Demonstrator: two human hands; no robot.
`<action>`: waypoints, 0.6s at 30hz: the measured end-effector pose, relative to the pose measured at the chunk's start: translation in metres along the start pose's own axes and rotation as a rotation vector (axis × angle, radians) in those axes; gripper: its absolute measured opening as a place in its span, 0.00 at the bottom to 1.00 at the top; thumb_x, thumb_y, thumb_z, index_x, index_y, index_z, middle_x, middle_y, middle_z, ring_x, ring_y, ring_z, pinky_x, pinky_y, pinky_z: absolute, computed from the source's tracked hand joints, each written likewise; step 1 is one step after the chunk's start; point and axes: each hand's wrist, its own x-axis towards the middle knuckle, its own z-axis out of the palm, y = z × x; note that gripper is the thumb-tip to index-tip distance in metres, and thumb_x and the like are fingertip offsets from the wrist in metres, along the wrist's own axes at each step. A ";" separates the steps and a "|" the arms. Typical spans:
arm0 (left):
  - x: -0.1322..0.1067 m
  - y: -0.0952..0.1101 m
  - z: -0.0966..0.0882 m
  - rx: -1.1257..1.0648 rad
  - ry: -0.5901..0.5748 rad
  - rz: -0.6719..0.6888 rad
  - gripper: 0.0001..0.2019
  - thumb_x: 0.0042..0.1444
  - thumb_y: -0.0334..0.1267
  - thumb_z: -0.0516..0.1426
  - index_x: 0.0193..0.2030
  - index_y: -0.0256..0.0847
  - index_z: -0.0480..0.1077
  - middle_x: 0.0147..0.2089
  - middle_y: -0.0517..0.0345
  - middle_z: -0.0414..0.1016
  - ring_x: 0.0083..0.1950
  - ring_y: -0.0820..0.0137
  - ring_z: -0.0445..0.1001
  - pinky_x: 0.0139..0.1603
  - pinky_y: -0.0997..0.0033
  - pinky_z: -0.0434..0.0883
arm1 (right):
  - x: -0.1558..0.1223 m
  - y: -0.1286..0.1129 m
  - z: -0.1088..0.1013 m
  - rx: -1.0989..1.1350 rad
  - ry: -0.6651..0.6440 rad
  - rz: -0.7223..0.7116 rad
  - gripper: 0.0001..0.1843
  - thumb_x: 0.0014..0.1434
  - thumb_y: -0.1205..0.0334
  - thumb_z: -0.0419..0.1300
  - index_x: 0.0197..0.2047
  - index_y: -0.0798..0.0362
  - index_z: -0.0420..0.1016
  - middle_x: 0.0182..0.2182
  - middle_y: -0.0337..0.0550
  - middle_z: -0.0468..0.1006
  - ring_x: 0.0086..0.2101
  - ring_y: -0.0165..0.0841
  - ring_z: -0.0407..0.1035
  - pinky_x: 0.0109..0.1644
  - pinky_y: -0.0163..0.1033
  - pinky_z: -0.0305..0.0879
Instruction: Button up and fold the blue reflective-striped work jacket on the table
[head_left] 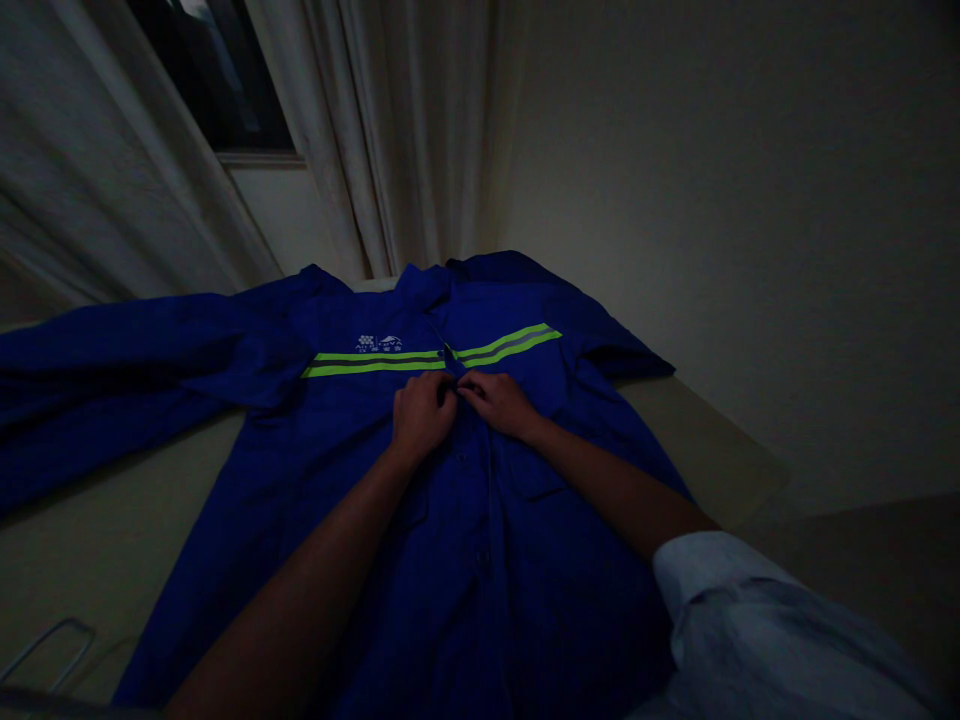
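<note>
A blue work jacket (315,470) with yellow-green reflective stripes and a white printed logo lies spread out, front side up, its collar at the far end. At the front opening, just below the stripes, my left hand (424,412) pinches the jacket's edge. My right hand (499,402) pinches the fabric close beside it, the fingertips of both hands nearly meeting. What exactly lies between the fingertips is too dark and small to make out. Buttons (482,558) show down the placket below my hands.
The jacket rests on a pale tabletop (720,450) whose right corner shows. A bent metal wire (71,630), perhaps part of a hanger, is at the lower left. Light curtains (390,130) hang behind, beside a dark window (217,80). A plain wall (735,220) stands at the right.
</note>
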 end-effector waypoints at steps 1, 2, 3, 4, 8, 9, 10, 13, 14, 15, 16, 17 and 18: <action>0.000 0.000 0.000 0.000 0.001 0.004 0.13 0.66 0.36 0.54 0.52 0.47 0.77 0.54 0.54 0.82 0.56 0.57 0.77 0.56 0.57 0.70 | 0.000 0.000 0.000 -0.006 -0.004 -0.007 0.10 0.73 0.59 0.60 0.53 0.50 0.80 0.42 0.41 0.86 0.41 0.34 0.78 0.44 0.35 0.63; 0.000 -0.001 0.001 -0.001 0.001 0.004 0.13 0.67 0.36 0.54 0.52 0.47 0.77 0.54 0.54 0.82 0.56 0.57 0.77 0.56 0.57 0.70 | 0.000 0.000 0.001 -0.011 -0.005 -0.012 0.11 0.73 0.59 0.59 0.53 0.50 0.80 0.43 0.42 0.86 0.42 0.35 0.78 0.45 0.35 0.64; 0.000 -0.001 0.001 -0.003 0.001 0.000 0.12 0.67 0.37 0.54 0.51 0.47 0.77 0.54 0.54 0.82 0.56 0.57 0.77 0.56 0.58 0.70 | 0.000 0.000 0.001 -0.016 -0.005 -0.016 0.11 0.73 0.59 0.59 0.53 0.50 0.80 0.44 0.42 0.86 0.43 0.35 0.78 0.46 0.36 0.64; 0.000 -0.001 0.001 -0.007 0.000 -0.004 0.12 0.68 0.37 0.53 0.51 0.47 0.77 0.53 0.53 0.82 0.56 0.57 0.77 0.56 0.58 0.70 | 0.000 0.000 0.002 -0.018 -0.003 -0.021 0.10 0.74 0.59 0.59 0.53 0.49 0.80 0.44 0.42 0.86 0.43 0.36 0.78 0.46 0.36 0.64; 0.002 -0.002 0.001 -0.022 0.002 -0.009 0.12 0.70 0.39 0.53 0.51 0.45 0.77 0.52 0.53 0.82 0.55 0.57 0.77 0.55 0.58 0.71 | 0.000 0.004 0.004 -0.002 0.022 -0.051 0.09 0.73 0.60 0.59 0.52 0.49 0.79 0.41 0.42 0.85 0.40 0.36 0.78 0.44 0.36 0.63; 0.001 -0.003 0.000 -0.029 0.008 0.004 0.12 0.70 0.38 0.53 0.52 0.46 0.77 0.53 0.53 0.82 0.55 0.57 0.77 0.55 0.58 0.71 | 0.000 0.004 0.004 0.014 0.031 -0.059 0.08 0.73 0.61 0.60 0.51 0.49 0.80 0.40 0.41 0.85 0.40 0.36 0.78 0.43 0.36 0.63; 0.001 -0.003 0.000 -0.040 0.015 0.023 0.12 0.70 0.38 0.53 0.52 0.46 0.77 0.53 0.53 0.82 0.55 0.57 0.77 0.55 0.59 0.71 | 0.000 0.005 0.004 0.036 0.041 -0.066 0.08 0.72 0.62 0.60 0.50 0.50 0.80 0.40 0.41 0.85 0.39 0.35 0.77 0.43 0.36 0.63; 0.000 -0.004 0.000 -0.074 0.055 0.090 0.11 0.71 0.38 0.53 0.51 0.46 0.78 0.52 0.54 0.82 0.54 0.58 0.77 0.54 0.59 0.71 | 0.001 0.005 0.004 0.095 0.074 -0.049 0.06 0.71 0.63 0.61 0.46 0.51 0.80 0.37 0.40 0.84 0.36 0.34 0.77 0.41 0.35 0.63; -0.001 -0.005 0.000 -0.081 0.069 0.108 0.11 0.71 0.38 0.53 0.51 0.46 0.78 0.52 0.54 0.82 0.54 0.58 0.77 0.54 0.60 0.71 | 0.001 0.005 0.004 0.102 0.083 -0.035 0.06 0.71 0.63 0.61 0.45 0.51 0.80 0.36 0.40 0.84 0.36 0.34 0.76 0.41 0.35 0.62; -0.001 -0.005 0.001 -0.084 0.079 0.122 0.12 0.71 0.37 0.53 0.50 0.46 0.78 0.52 0.54 0.83 0.54 0.58 0.77 0.54 0.61 0.71 | 0.000 0.004 0.004 0.100 0.091 -0.022 0.06 0.71 0.63 0.61 0.45 0.51 0.81 0.36 0.40 0.84 0.36 0.34 0.76 0.41 0.35 0.62; -0.001 -0.005 0.001 -0.082 0.085 0.129 0.12 0.71 0.37 0.53 0.50 0.46 0.78 0.51 0.54 0.83 0.54 0.59 0.78 0.54 0.62 0.71 | 0.000 0.003 0.004 0.091 0.096 -0.011 0.06 0.71 0.63 0.61 0.44 0.51 0.81 0.36 0.40 0.84 0.36 0.34 0.76 0.41 0.35 0.63; -0.001 -0.004 0.001 -0.074 0.081 0.130 0.12 0.71 0.36 0.53 0.51 0.46 0.79 0.51 0.54 0.84 0.53 0.59 0.79 0.53 0.62 0.71 | 0.000 0.003 0.004 0.075 0.098 -0.005 0.06 0.71 0.63 0.61 0.44 0.51 0.81 0.36 0.40 0.84 0.37 0.35 0.77 0.42 0.36 0.63; -0.001 -0.004 0.001 -0.063 0.068 0.126 0.12 0.71 0.36 0.53 0.51 0.46 0.79 0.50 0.54 0.84 0.52 0.59 0.80 0.51 0.63 0.71 | 0.000 0.002 0.004 0.058 0.100 -0.003 0.06 0.71 0.63 0.61 0.44 0.51 0.81 0.37 0.41 0.84 0.38 0.35 0.77 0.43 0.36 0.63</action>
